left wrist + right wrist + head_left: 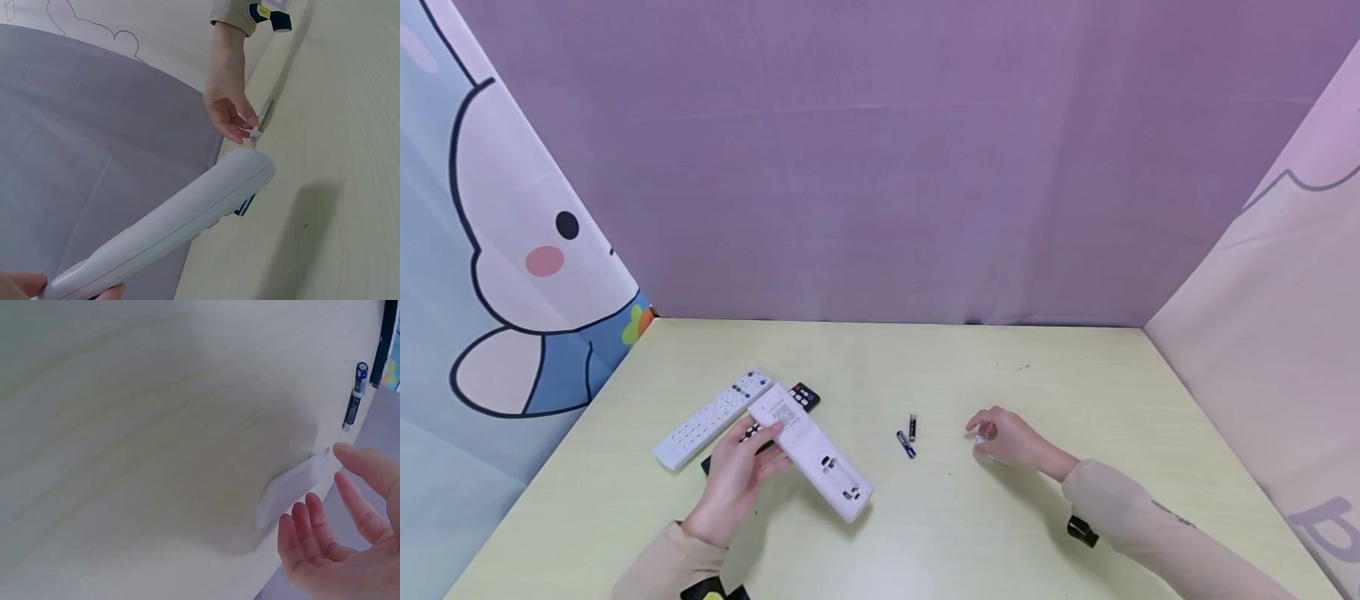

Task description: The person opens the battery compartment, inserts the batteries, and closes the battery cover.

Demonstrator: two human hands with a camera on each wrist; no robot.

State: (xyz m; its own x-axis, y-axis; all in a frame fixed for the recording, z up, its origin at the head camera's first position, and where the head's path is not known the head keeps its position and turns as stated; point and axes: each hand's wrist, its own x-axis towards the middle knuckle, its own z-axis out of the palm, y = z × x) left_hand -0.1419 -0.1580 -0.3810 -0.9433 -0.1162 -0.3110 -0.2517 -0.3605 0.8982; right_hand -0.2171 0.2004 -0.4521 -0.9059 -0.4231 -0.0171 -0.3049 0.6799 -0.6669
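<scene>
A white remote control (808, 450) is held in my left hand (737, 471), thumb on its back and fingers beneath. Its back faces up, and the battery compartment (841, 477) is uncovered. In the left wrist view the remote (169, 219) slants above the table, seen from its side. My right hand (1011, 437) is low over the table at a white battery cover (290, 490). The cover lies on the tabletop; the thumb is close to its end, and the fingers are loosely bent and spread. Whether the thumb touches it is unclear.
Two small batteries, one black (912, 427) and one blue (906, 444), lie between the hands. Left of the held remote are another white remote (711, 421), buttons up, and a black remote (805, 397), partly hidden. A purple curtain (880, 167) hangs behind the table.
</scene>
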